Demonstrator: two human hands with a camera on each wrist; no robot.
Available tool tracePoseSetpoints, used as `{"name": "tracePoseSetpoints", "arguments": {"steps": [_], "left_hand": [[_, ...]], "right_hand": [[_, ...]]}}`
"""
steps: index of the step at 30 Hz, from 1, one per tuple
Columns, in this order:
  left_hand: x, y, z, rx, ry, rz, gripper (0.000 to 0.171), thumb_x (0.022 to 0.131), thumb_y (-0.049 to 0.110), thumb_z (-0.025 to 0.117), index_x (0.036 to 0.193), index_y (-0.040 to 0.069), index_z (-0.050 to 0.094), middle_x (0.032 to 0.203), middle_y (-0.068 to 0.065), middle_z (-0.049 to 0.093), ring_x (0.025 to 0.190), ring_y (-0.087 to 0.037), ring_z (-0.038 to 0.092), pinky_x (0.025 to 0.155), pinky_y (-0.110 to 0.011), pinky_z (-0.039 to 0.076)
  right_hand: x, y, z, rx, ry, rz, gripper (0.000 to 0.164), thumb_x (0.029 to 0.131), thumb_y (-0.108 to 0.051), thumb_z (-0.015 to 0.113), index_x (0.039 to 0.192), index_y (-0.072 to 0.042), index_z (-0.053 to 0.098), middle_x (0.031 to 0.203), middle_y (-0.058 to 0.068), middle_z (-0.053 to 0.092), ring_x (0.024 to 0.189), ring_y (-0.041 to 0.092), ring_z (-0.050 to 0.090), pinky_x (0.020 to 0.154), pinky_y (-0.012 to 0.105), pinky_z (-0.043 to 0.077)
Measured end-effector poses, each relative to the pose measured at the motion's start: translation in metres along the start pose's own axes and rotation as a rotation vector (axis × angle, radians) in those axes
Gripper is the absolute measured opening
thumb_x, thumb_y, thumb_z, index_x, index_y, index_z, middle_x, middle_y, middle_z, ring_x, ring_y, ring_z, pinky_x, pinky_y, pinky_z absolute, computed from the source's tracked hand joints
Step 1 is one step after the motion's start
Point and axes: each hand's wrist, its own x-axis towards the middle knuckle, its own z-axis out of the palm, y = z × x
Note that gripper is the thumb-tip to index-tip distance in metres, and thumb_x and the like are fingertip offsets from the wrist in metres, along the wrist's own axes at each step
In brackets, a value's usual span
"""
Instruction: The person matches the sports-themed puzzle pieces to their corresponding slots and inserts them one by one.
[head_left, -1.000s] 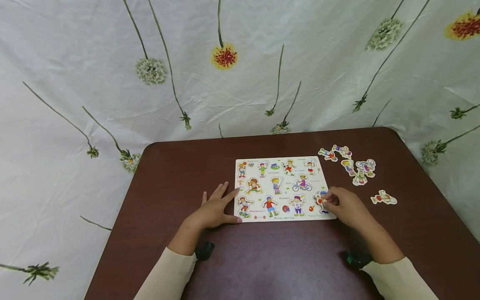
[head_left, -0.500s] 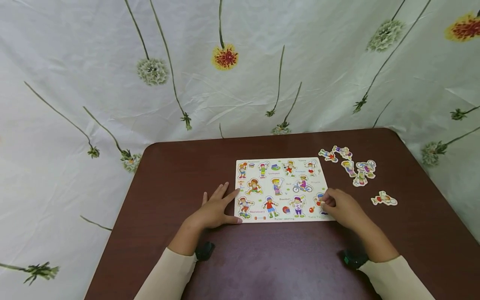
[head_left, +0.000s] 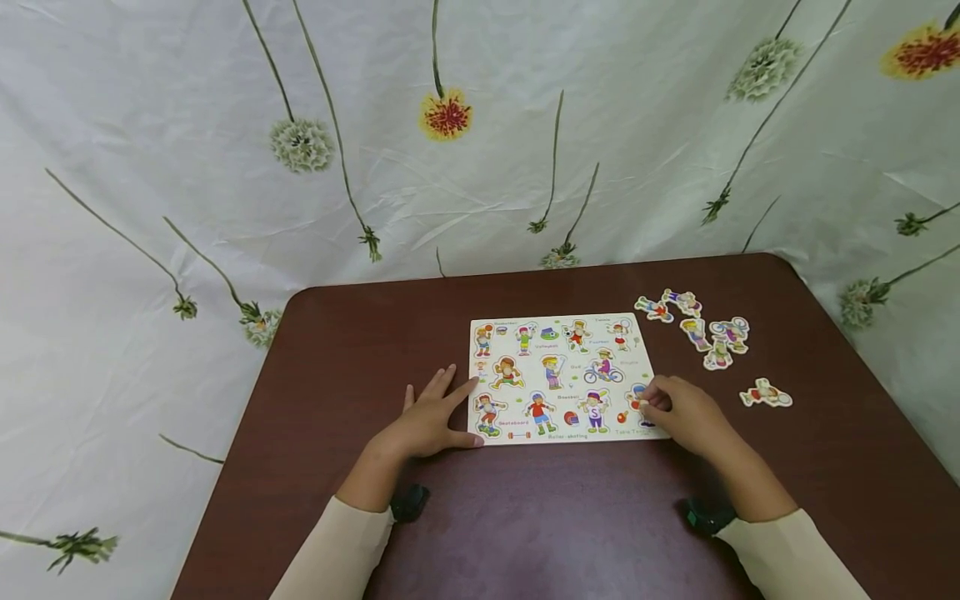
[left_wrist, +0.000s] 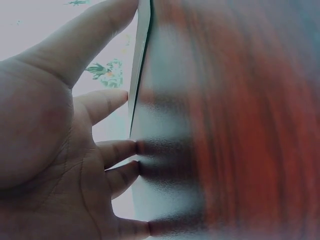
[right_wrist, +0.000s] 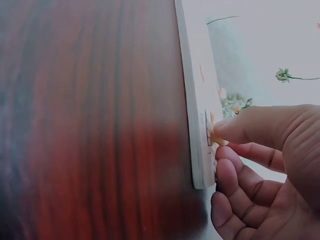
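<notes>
A white peg puzzle board [head_left: 532, 377] printed with children playing sports lies flat on the table. My left hand [head_left: 423, 421] is spread at its left edge, fingers straight, with the thumb at the lower left corner and the index fingertip at the side. At the lower right corner, my right hand [head_left: 686, 417] pinches a small figure puzzle piece [head_left: 637, 392] over the table tennis picture. In the right wrist view, a yellowish knob [right_wrist: 216, 136] shows between thumb and index finger, close against the board's face. The fingers hide part of the piece.
Several loose figure pieces [head_left: 696, 333] lie in a cluster beyond the board's upper right corner, some overlapping. One more piece [head_left: 766, 393] lies apart, right of my right hand. The dark brown table [head_left: 360, 333] ends at a flower-printed cloth [head_left: 502, 183] behind it.
The right hand has shifted slightly left, and the pinched piece, earlier offset from its picture, now lines up with it. The left hand has stayed in place.
</notes>
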Motion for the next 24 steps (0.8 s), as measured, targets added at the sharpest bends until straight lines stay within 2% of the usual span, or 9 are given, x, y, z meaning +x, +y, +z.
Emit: {"name": "tracePoseSetpoints", "arguments": {"steps": [4,9,17,20,24], "left_hand": [[0.000,0.000,0.001,-0.001,0.000,0.003,0.092,0.079,0.054,0.073,0.154,0.030,0.026,0.165,-0.011,0.007,0.153,-0.029,0.003,0.115,-0.068,-0.005],[0.001,-0.001,0.001,-0.002,-0.007,0.005,0.092,0.079,0.055,0.073,0.154,0.031,0.025,0.165,-0.011,0.006,0.153,-0.029,0.002,0.115,-0.067,-0.006],[0.000,0.000,0.002,-0.007,-0.005,0.006,0.092,0.079,0.055,0.073,0.154,0.030,0.026,0.165,-0.010,0.005,0.153,-0.029,0.002,0.115,-0.068,-0.006],[0.000,-0.001,0.002,-0.004,-0.002,0.007,0.092,0.079,0.055,0.073,0.154,0.030,0.025,0.165,-0.010,0.005,0.153,-0.029,0.002,0.115,-0.068,-0.005],[0.001,-0.002,0.002,-0.006,-0.002,0.004,0.093,0.078,0.055,0.074,0.154,0.031,0.025,0.165,-0.011,0.006,0.153,-0.029,0.002,0.115,-0.068,-0.004]], "right_hand": [[-0.002,-0.001,-0.003,0.049,0.005,0.030,0.015,0.088,-0.016,0.068,0.101,-0.008,0.067,0.089,0.004,0.067,0.082,0.015,0.062,0.068,0.027,0.047],[-0.007,0.000,-0.007,0.152,0.037,0.117,0.029,0.090,-0.023,0.069,0.112,-0.005,0.065,0.099,0.012,0.070,0.090,0.023,0.067,0.069,0.027,0.049],[-0.011,0.006,-0.009,0.209,0.131,0.120,0.028,0.093,-0.021,0.065,0.115,-0.004,0.064,0.103,0.016,0.069,0.093,0.027,0.067,0.070,0.021,0.050],[-0.014,0.009,-0.011,0.217,0.172,0.132,0.029,0.095,-0.026,0.062,0.116,-0.005,0.064,0.105,0.015,0.069,0.091,0.019,0.065,0.071,0.018,0.050],[-0.018,0.013,-0.014,0.232,0.235,0.133,0.033,0.096,-0.031,0.061,0.116,-0.006,0.065,0.104,0.014,0.070,0.084,-0.004,0.060,0.070,0.013,0.048]]}}
